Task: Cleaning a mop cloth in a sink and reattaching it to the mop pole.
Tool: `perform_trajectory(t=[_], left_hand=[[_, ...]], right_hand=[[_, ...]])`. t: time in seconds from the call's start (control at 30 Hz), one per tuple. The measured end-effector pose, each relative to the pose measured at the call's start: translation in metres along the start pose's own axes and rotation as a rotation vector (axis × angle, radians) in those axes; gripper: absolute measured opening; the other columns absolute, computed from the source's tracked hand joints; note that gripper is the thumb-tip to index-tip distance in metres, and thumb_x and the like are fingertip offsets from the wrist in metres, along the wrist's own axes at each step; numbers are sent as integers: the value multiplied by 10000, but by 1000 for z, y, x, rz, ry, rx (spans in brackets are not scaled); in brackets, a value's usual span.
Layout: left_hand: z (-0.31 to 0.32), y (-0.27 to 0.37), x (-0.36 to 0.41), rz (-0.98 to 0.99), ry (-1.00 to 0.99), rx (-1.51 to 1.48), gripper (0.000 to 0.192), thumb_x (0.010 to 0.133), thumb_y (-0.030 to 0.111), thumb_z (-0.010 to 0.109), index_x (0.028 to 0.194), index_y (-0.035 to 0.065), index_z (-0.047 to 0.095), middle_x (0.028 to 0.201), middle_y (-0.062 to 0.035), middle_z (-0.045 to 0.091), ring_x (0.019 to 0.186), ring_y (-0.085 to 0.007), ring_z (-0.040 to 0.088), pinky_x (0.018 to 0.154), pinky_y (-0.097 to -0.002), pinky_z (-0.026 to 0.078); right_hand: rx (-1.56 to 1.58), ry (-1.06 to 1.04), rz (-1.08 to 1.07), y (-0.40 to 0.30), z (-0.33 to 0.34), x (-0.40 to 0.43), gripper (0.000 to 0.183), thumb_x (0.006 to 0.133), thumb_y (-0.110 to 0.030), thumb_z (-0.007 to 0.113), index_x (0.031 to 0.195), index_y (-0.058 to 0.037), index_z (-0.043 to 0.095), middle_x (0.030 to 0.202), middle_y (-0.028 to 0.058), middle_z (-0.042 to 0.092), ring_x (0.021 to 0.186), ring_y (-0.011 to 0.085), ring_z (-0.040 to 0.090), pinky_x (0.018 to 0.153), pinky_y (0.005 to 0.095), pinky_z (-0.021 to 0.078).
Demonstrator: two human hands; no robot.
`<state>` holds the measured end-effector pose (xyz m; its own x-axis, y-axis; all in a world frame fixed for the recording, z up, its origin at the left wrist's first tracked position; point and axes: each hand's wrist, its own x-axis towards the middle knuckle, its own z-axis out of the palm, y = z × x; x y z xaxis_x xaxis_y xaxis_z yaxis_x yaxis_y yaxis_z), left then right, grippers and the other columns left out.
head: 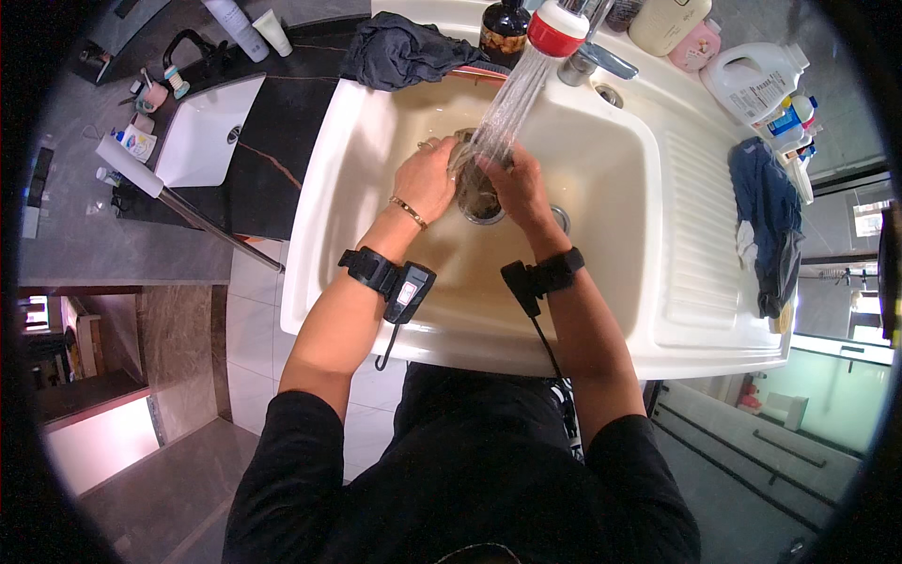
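My left hand (427, 176) and my right hand (520, 185) are in a white laundry sink (652, 176), both gripping a dark, wet item (479, 192) between them. Its kind cannot be told; it may be cloth or a shoe. A spray of water (511, 102) from a red and white faucet head (558, 29) falls on the item and my right fingers, partly hiding them. A round metal drain ring (482, 216) shows just below the item. Each of my wrists bears a black strapped device.
Dark cloth (405, 53) lies over the sink's back left rim, beside a dark bottle (504, 32). A faucet handle (607, 62) and a white jug (754, 81) stand at the back right. Blue clothing (764, 204) lies along the ribbed board's right edge. A metal pole (218, 229) leans at left.
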<state>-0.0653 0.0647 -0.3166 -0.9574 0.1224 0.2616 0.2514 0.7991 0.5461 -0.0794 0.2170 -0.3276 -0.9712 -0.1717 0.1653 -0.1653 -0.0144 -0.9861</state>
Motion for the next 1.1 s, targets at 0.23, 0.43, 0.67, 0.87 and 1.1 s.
perform_trajectory(t=[0.23,0.43,0.67,0.87,1.1], left_hand=[[3,6,2,-120,125,-738,295,755,-38,517,1042,2,571,948,-84,617,861,-176,579,796,-262,445],[-11,10,6,-180,302,-824,291,763,-75,476,1010,23,593,913,-42,616,842,-110,560,772,-239,443],[-20,-21,11,-222,696,-681,198,788,50,551,977,-5,574,879,-73,603,779,-149,551,732,-264,436],[-29,-29,12,-168,813,-561,158,788,36,495,915,-28,563,756,-5,552,678,-83,478,629,-228,411],[-47,-26,12,-198,927,-758,189,822,23,434,954,-44,552,886,-42,580,763,-111,517,702,-238,432]], right_hand=[[-71,-5,35,-14,-12,3,378,737,-88,651,1080,16,532,872,55,621,766,100,555,711,260,468],[-52,-8,105,-11,-28,5,357,776,-186,666,1045,25,562,863,45,611,753,97,540,698,258,466],[-89,415,221,-16,-58,6,282,871,-176,530,1066,24,571,779,25,570,650,81,497,559,216,423],[57,714,14,-3,-77,13,245,892,-163,488,1012,33,574,649,-5,494,530,73,435,484,209,390],[73,763,-38,-6,-92,11,208,882,-149,486,930,22,594,754,37,550,689,116,506,624,244,433]])
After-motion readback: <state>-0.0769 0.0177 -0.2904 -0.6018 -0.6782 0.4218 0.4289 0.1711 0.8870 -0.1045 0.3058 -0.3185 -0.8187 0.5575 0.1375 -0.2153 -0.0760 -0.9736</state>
